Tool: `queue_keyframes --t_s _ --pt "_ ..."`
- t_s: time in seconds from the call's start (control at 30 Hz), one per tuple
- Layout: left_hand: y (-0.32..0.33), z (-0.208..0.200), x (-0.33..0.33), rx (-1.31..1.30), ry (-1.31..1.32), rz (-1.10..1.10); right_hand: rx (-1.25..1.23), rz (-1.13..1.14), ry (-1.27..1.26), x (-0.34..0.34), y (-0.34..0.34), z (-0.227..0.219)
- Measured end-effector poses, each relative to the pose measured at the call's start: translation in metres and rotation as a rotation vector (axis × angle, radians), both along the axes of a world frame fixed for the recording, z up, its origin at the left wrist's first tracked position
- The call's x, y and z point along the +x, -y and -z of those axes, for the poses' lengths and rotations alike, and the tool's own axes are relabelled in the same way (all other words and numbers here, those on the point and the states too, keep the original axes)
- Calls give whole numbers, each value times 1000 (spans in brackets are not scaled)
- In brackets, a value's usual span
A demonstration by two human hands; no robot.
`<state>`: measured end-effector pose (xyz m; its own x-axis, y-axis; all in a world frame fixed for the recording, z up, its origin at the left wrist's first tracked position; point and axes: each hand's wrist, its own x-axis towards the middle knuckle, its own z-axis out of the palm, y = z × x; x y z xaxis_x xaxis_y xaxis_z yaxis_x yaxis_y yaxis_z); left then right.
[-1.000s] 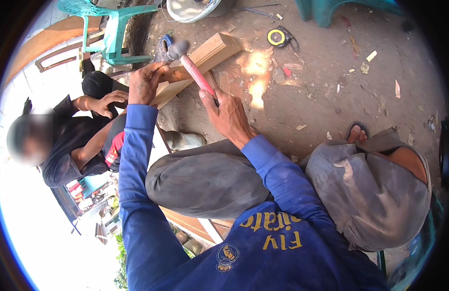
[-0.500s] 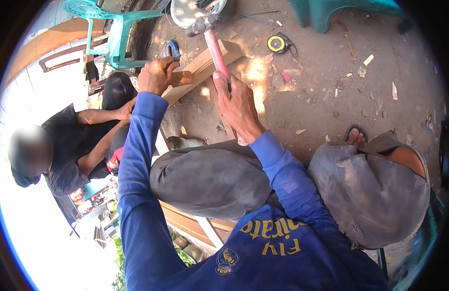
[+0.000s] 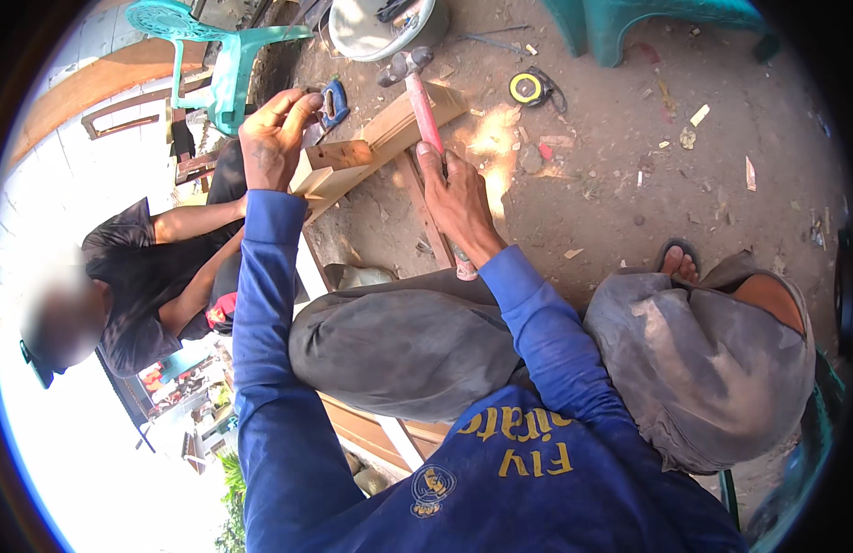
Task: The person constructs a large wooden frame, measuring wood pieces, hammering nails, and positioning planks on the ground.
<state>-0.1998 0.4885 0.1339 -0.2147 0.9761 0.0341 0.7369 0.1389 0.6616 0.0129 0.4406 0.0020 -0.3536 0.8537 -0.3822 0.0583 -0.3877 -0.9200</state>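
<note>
My right hand (image 3: 458, 201) is wrapped round the red handle of a hammer (image 3: 421, 109), its dark metal head up and away from me. My left hand (image 3: 273, 146) is raised beside a pale wooden piece (image 3: 380, 138), thumb and fingertips pinched together; whatever they hold is too small to make out. The wooden piece is long and made of joined boards, with a short block (image 3: 345, 155) standing out at its near end. Beyond my left fingertips lies a blue-handled tool (image 3: 334, 101), partly hidden.
A person in black (image 3: 136, 267) sits at the left, hands close to the wood. A pail (image 3: 357, 39), a yellow tape measure (image 3: 528, 88) and wood scraps lie on the dirt ground. Green plastic chairs (image 3: 231, 83) stand at the far left and far right.
My left hand has moved left and up off the wooden piece, uncovering its block. The hammer has shifted slightly right and down with my right hand.
</note>
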Motion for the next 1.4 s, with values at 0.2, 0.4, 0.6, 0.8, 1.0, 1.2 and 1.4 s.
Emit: queue_keyframes --t_s 0.2,0.4,0.6,0.8,1.0,1.2,1.4 --pt "19 10 -33 -158 -557 57 -16 -33 -24 -7 5 -4" --pt "17 14 -28 -232 -597 67 -67 -102 -48 -17 13 4" --pt "17 18 -31 -228 -714 178 -57 -76 -98 -20 18 7" --pt "17 23 -35 -214 -765 298 -25 -24 -136 -22 24 7" --pt "23 25 -37 -237 -875 369 -48 -79 -169 -19 26 10" --pt "18 26 -19 -252 -814 308 -135 240 -260 -12 19 -7" --pt "24 18 -34 -298 -799 254 42 -143 -51 -12 8 3"
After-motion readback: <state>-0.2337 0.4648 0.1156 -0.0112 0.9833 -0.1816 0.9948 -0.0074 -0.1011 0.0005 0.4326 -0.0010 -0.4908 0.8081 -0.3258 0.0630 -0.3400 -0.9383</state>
